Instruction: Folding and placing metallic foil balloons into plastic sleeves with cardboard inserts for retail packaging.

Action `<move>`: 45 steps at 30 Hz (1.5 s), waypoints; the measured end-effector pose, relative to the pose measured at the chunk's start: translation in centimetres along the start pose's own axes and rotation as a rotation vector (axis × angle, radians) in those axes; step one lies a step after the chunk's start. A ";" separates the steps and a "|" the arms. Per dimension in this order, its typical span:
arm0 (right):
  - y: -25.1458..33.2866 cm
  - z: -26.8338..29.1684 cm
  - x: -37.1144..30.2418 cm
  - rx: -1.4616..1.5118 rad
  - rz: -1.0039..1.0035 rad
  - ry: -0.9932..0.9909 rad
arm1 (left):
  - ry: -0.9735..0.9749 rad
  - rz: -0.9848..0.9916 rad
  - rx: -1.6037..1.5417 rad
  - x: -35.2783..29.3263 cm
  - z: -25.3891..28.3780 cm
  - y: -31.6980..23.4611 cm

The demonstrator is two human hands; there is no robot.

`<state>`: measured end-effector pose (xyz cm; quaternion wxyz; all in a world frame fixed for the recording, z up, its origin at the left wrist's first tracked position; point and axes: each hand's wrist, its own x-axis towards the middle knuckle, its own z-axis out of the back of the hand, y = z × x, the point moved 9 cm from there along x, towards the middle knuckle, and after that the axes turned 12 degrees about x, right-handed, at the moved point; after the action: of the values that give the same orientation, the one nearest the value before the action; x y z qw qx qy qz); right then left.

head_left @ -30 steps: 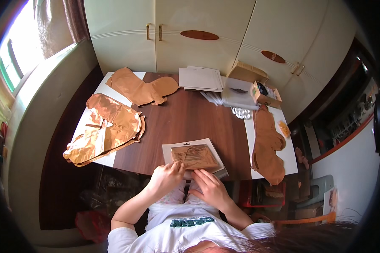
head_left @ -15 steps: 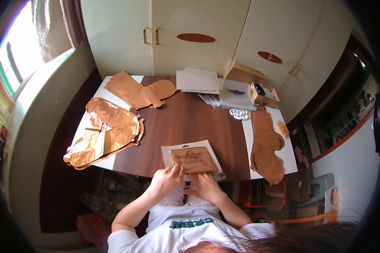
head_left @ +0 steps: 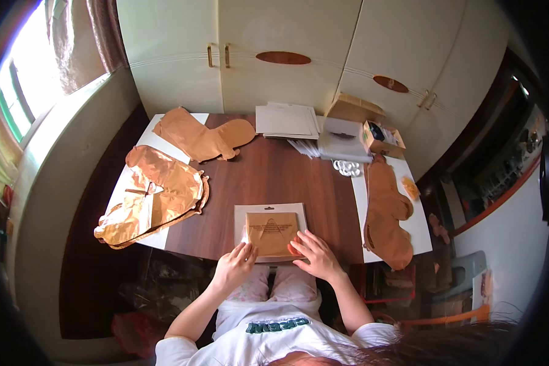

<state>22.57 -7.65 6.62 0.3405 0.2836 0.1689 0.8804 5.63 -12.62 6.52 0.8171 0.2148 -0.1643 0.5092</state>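
Note:
In front of me at the table's near edge lies a folded brown foil packet (head_left: 272,227) with a dark printed triangle and small lines. It rests on a pale backing card (head_left: 240,215) with a hang hole at its top, inside what looks like a clear sleeve. My left hand (head_left: 236,263) has its fingers drawn together at the packet's lower left edge. Over the packet's right side, my right hand (head_left: 316,255) has its fingers spread, the tips touching its edge. A small orange-red patch by those fingertips is too small to make out.
Flat gold-brown foil shapes lie on the left (head_left: 152,198), far left (head_left: 204,135) and right (head_left: 387,210). Grey-white cards (head_left: 287,121), clear sleeves (head_left: 341,139), white coils (head_left: 348,168), an open carton (head_left: 384,139) and a small yellow bag (head_left: 410,188) stand toward the back right.
The packet and card have straightened from a tilt and lie flatter. My right hand has moved right and up to the packet's right edge; my left hand has shifted slightly down and left.

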 end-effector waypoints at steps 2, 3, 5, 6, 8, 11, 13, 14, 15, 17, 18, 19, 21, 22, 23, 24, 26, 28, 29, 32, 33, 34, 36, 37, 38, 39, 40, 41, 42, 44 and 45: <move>-0.6 -1.0 -0.1 0.019 0.028 0.064 | 0.007 0.015 -0.007 -0.3 -0.5 0.2; -0.6 -1.0 -0.2 0.006 0.042 0.052 | 0.016 0.001 0.008 -0.4 -0.7 0.1; -0.7 -1.4 -0.3 0.007 0.047 0.055 | 0.029 -0.009 0.026 -0.7 -1.1 0.0; -0.8 -1.5 -0.3 0.002 0.048 0.058 | 0.034 0.004 0.014 -0.8 -1.3 0.1; -0.8 -1.6 -0.4 0.003 0.050 0.054 | 0.040 0.016 0.003 -0.9 -1.5 0.3; -0.8 -1.7 -0.4 -0.009 0.053 0.047 | 0.033 -0.051 0.066 -0.7 -1.1 -0.3; -0.8 -1.7 -0.4 -0.018 0.055 0.045 | 0.068 0.068 -0.098 -0.4 -0.7 0.5; -0.7 -1.7 -0.4 -0.017 0.057 0.044 | 0.068 0.069 -0.098 -0.2 -0.4 0.6; -0.6 -1.6 -0.4 -0.017 0.058 0.043 | 0.141 0.132 -0.171 0.1 -0.8 1.5; -0.3 -0.8 0.0 0.013 0.048 0.046 | 0.211 0.262 -0.285 1.0 -1.1 3.5; -0.3 -0.5 0.3 0.042 0.034 0.048 | 0.140 0.203 -0.229 1.6 -1.1 4.2; -0.7 -0.5 0.6 0.042 0.038 0.048 | 0.106 0.210 -0.223 2.3 -1.4 5.4; -1.9 -0.9 1.4 0.068 0.026 0.051 | 0.110 0.197 -0.210 3.2 -2.7 7.4; -2.2 -0.8 2.2 0.068 0.029 0.049 | 0.144 0.176 -0.203 3.6 -3.7 8.1; -2.0 -1.0 3.1 0.018 0.065 0.078 | 0.182 0.145 -0.210 3.8 -4.4 8.3; -1.9 -1.4 3.6 -0.031 0.102 0.106 | 0.181 0.146 -0.206 3.8 -4.8 8.5; -3.2 -2.9 4.3 -0.006 0.079 0.170 | 0.188 0.154 -0.228 4.0 -5.9 8.8; -3.3 -4.4 4.6 -0.086 0.158 0.237 | 0.176 0.150 -0.243 4.0 -6.3 8.7; -3.6 -5.1 4.7 -0.114 0.158 0.261 | 0.163 0.151 -0.252 4.0 -6.4 8.6; -4.1 -5.4 5.0 -0.146 0.119 0.255 | 0.150 0.150 -0.245 4.0 -6.2 8.5; -4.0 -5.5 5.0 -0.143 0.122 0.261 | 0.146 0.149 -0.254 4.0 -6.1 8.5; -4.2 -5.5 5.1 -0.155 0.105 0.268 | 0.141 0.147 -0.263 4.0 -6.1 8.6; -4.3 -5.7 5.2 -0.167 0.088 0.279 | 0.165 0.156 -0.262 4.0 -6.1 8.5; -4.3 -5.7 5.2 -0.182 0.082 0.282 | 0.186 0.159 -0.263 4.1 -6.0 8.5; -4.4 -5.8 5.2 -0.198 0.075 0.286 | 0.187 0.158 -0.265 4.3 -5.7 8.5; -4.5 -5.8 5.2 -0.198 0.073 0.287 | 0.202 0.111 -0.248 4.5 -5.3 8.1; -4.4 -5.9 5.2 -0.193 0.070 0.288 | 0.218 0.066 -0.231 4.7 -5.1 7.7; -4.4 -5.9 5.2 -0.187 0.066 0.289 | 0.219 0.067 -0.232 4.8 -5.1 7.7; -4.4 -6.0 5.2 -0.187 0.066 0.291 | 0.230 0.054 -0.211 4.8 -5.2 7.7; -4.3 -5.9 5.2 -0.187 0.083 0.275 | 0.243 0.045 -0.191 4.7 -5.5 7.6; -4.2 -5.9 5.3 -0.186 0.083 0.279 | 0.267 0.054 -0.211 4.6 -6.1 7.6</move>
<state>17.88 -1.61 1.96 0.3020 0.1328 0.1204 0.9363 1.02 -2.98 4.98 0.8358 0.0537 -0.1125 0.5347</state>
